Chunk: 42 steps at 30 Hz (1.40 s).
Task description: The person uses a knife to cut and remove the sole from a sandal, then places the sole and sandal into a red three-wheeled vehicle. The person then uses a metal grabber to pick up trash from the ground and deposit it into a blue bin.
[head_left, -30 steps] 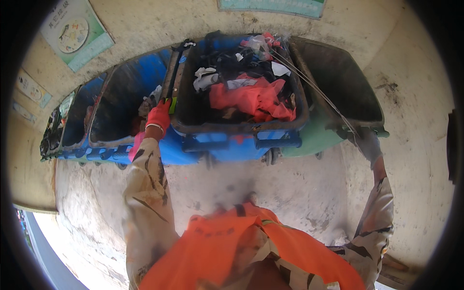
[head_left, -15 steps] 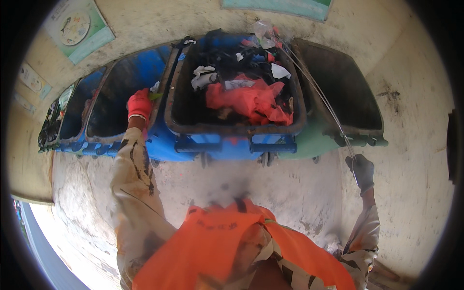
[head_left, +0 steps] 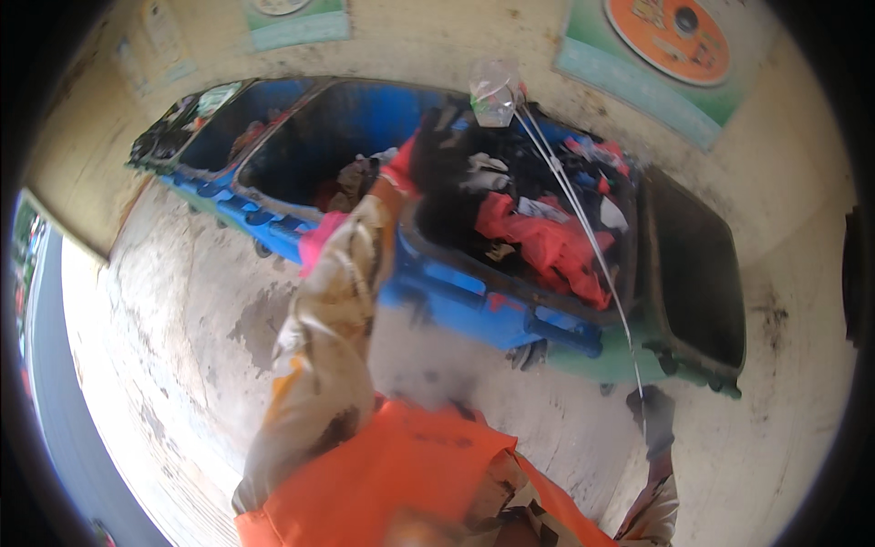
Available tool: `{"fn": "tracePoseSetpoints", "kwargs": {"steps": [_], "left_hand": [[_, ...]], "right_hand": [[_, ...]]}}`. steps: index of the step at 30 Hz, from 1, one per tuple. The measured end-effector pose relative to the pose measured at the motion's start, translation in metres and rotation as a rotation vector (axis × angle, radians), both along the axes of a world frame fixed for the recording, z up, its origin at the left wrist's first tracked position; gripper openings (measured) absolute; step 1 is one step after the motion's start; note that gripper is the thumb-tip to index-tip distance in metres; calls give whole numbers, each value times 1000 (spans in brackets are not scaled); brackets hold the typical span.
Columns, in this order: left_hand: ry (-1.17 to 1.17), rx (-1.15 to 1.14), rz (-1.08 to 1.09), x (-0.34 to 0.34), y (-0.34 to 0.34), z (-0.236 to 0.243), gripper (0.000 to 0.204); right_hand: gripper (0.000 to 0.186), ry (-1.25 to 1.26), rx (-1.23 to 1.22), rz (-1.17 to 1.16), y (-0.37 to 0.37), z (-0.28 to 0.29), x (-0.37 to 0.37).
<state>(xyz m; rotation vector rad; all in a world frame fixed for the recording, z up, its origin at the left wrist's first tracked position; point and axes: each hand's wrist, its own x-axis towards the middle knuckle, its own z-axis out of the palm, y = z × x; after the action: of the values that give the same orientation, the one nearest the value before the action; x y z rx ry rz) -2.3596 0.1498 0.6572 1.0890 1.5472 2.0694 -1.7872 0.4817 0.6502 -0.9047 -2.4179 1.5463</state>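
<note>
My left hand (head_left: 425, 157), in a glove with a red cuff and dark palm side, is over the rim between two blue bins. Its fingers look spread and nothing shows in them, though the dark rubbish behind blurs their outline. At the lower right my right hand (head_left: 653, 419), dark-gloved, is closed round the end of long thin metal tongs (head_left: 583, 211). They reach across the middle bin (head_left: 447, 260) to its far side. A crumpled clear plastic piece (head_left: 495, 91) is at their far tips. Red plastic bag scraps (head_left: 547, 239) and white paper lie in that bin.
Another blue bin (head_left: 292, 137) stands to the left, with more bins beyond it. A green bin (head_left: 697, 283) is at the right by the wall. Something pink (head_left: 319, 242) hangs at the left bin's front. Posters (head_left: 670, 46) are on the back wall.
My left hand has moved right and turned, its fingers spreading; the green and white bits beside it no longer show there. The view has swung left. My right hand still grips the tongs.
</note>
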Motion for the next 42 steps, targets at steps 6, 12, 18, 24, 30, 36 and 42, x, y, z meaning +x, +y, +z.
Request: {"fn": "tracePoseSetpoints", "kwargs": {"steps": [6, 12, 18, 24, 30, 36, 42], "left_hand": [[-806, 803, -618, 30, 37, 32, 56], [-544, 513, 234, -38, -87, -10, 41], [319, -840, 1142, -52, -219, 21, 70], [313, -1267, 868, -60, -324, 9, 70], [778, -1275, 872, -69, -347, -12, 65], [523, -1195, 993, -70, -316, 10, 61], [547, -1036, 948, -86, -317, -13, 56]], "right_hand": [[11, -36, -216, 84, -34, 6, -22], [11, 22, 239, 460, -69, 24, -57], [16, 48, 638, 521, -72, 5, -55], [20, -63, 361, 451, -124, 18, -95], [21, 111, 564, 451, -152, 3, -117], [17, -57, 443, 191, -177, 14, -118], [26, 26, 140, -265, -168, 4, -81]]}}
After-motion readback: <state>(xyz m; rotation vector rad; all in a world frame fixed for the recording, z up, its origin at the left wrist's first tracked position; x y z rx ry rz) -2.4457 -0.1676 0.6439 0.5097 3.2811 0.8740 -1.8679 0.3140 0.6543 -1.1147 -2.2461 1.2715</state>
